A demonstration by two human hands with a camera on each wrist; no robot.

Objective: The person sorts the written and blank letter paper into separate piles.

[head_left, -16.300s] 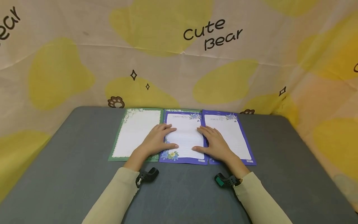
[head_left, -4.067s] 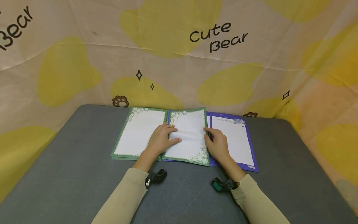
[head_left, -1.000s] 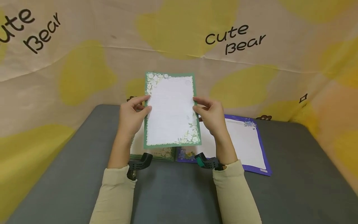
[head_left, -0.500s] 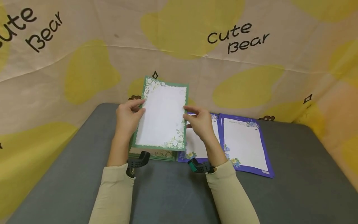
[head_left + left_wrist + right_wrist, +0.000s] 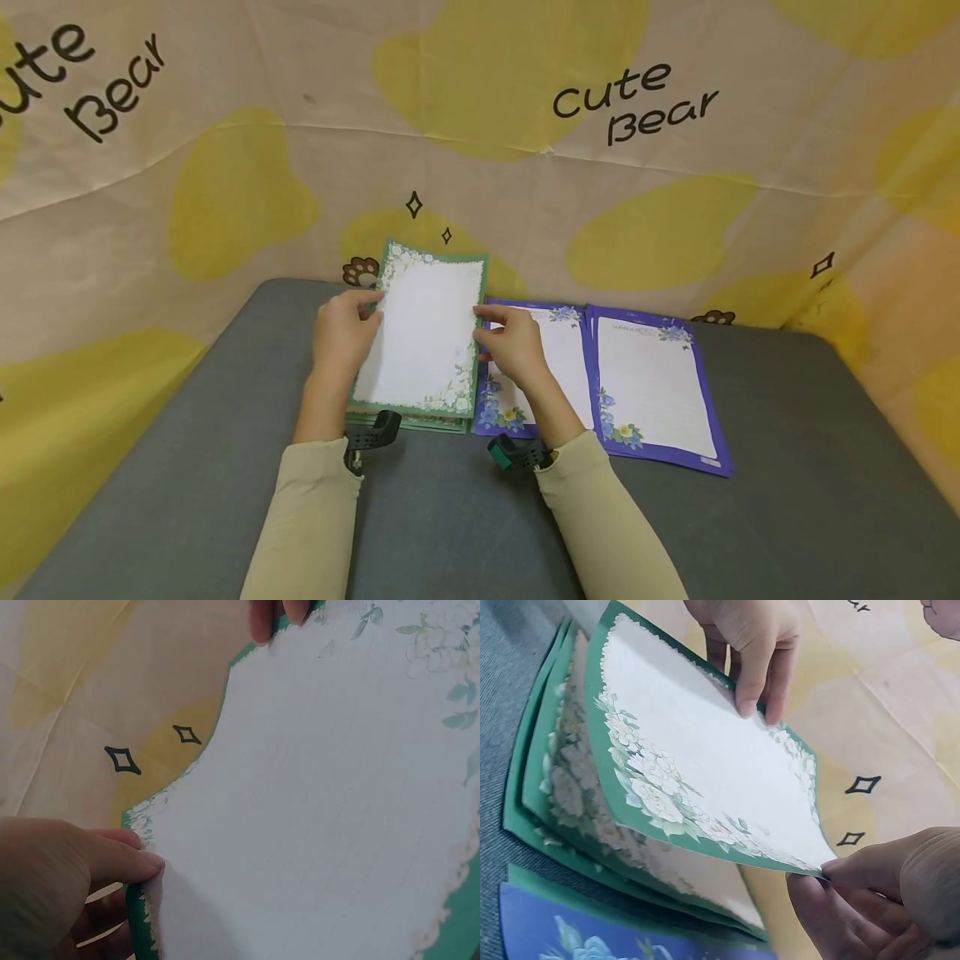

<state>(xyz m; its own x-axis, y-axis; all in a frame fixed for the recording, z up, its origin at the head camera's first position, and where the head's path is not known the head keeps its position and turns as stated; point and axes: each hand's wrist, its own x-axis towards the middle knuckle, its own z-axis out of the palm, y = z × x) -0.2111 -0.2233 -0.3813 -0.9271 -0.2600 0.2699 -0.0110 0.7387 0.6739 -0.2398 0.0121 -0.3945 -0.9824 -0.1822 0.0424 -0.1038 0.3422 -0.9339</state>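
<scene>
A sheet of writing paper with a green flowered border (image 5: 420,342) is held slightly tilted over the left pile. My left hand (image 5: 341,337) pinches its left edge between thumb and fingers. At the opposite edge, my right hand (image 5: 516,342) pinches it the same way. The paper bows between the two grips, as the right wrist view (image 5: 686,712) shows. Beneath it lies a pile of green-bordered sheets (image 5: 562,761), mostly covered in the head view. Just right of it is a purple-bordered sheet (image 5: 551,375) with blue flowers, partly behind my right hand.
A further purple-bordered pile (image 5: 656,387) lies at the right, slightly overlapping the middle one. Under the middle purple sheet a green edge (image 5: 525,881) peeks out. All rest on a grey table (image 5: 450,517) against a patterned cloth backdrop (image 5: 480,108).
Some seconds ago the green-bordered sheet lay on the middle pile; both hands then raised it. Within the last second it has moved left and down over the left pile, uncovering the purple sheet.
</scene>
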